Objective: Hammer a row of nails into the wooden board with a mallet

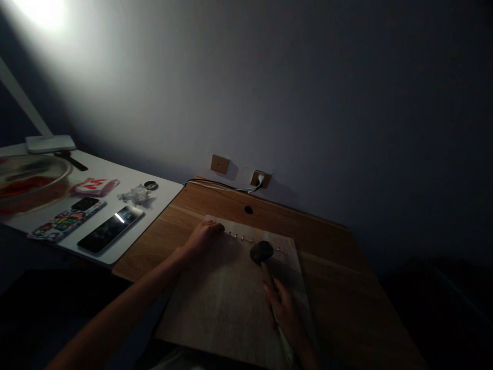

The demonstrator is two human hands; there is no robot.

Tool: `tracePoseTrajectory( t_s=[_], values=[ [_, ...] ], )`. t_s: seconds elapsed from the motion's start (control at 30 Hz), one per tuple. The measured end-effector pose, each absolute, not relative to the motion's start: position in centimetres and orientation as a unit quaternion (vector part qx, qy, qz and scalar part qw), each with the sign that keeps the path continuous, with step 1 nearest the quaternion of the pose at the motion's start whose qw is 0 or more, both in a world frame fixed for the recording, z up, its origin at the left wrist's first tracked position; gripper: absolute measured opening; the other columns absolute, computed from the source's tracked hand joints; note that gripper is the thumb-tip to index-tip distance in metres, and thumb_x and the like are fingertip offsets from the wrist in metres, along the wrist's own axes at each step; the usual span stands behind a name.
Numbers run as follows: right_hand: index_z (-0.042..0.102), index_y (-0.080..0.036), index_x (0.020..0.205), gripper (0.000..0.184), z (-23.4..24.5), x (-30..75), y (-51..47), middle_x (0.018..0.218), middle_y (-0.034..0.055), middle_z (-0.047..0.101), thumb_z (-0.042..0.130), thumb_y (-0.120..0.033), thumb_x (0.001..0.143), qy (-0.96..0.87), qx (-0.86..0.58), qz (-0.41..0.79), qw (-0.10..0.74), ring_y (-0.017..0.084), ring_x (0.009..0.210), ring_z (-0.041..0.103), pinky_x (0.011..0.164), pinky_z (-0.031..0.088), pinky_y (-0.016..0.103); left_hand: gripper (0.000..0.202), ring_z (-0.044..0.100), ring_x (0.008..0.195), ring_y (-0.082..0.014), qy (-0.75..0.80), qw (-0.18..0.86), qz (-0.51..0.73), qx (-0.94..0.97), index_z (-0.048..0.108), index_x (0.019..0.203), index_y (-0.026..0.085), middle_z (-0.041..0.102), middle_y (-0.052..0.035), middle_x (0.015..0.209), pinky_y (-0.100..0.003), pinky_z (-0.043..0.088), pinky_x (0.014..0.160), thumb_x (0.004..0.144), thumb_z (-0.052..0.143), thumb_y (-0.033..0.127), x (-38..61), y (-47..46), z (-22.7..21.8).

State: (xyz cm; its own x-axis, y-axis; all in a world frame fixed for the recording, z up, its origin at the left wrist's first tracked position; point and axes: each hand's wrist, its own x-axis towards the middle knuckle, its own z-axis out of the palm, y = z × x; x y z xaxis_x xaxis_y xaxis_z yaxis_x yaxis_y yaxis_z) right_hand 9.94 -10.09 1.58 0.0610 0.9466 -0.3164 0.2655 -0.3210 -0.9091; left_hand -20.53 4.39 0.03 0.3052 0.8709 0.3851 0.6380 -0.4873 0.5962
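Note:
A pale wooden board point(227, 303) lies on the brown desk point(346, 288). A row of small nails point(250, 240) runs along the board's far edge. My left hand point(204, 235) rests at the board's far left corner, its fingers curled and pinched at the left end of that row; what they pinch is too small to name. My right hand point(287, 311) is wrapped round the handle of a mallet. The mallet's black head point(262, 252) hovers over the board just short of the nails.
A white table point(115, 246) adjoins the desk on the left, holding two phones point(111, 228), a patterned phone case point(65, 222), a bowl point(31, 185) and small items. Wall sockets point(261, 178) with a white cable sit behind the desk. The room is dim.

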Motion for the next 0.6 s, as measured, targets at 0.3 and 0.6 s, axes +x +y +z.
tracePoseTrajectory(
  t_s=[0.3, 0.6],
  values=[
    [0.061, -0.018, 0.105, 0.052, 2.8, 6.6, -7.5, 0.047, -0.0101, 0.048, 0.057, -0.066, 0.087, -0.555, -0.586, 0.501, 0.313, 0.01, 0.034, 0.043, 0.035, 0.032, 0.021, 0.015, 0.065, 0.079, -0.0178, 0.479, 0.189, 0.359, 0.778, 0.075, 0.091, 0.015, 0.072, -0.0083, 0.087, -0.027, 0.05, 0.075, 0.086, 0.061, 0.018, -20.3, 4.7, 0.3],
    [0.057, -0.021, 0.103, 0.041, 4.4, 0.7, -3.5, 0.046, -0.0119, 0.044, 0.051, -0.059, 0.092, -0.6, -0.542, 0.497, 0.316, 0.009, 0.032, 0.041, 0.031, 0.03, 0.019, 0.039, 0.07, 0.069, -0.0179, 0.486, 0.282, 0.417, 0.715, 0.066, 0.119, 0.015, 0.075, -0.0044, 0.08, -0.025, 0.051, 0.065, 0.08, 0.064, 0.018, -20.3, 4.9, -0.7]
  ],
)
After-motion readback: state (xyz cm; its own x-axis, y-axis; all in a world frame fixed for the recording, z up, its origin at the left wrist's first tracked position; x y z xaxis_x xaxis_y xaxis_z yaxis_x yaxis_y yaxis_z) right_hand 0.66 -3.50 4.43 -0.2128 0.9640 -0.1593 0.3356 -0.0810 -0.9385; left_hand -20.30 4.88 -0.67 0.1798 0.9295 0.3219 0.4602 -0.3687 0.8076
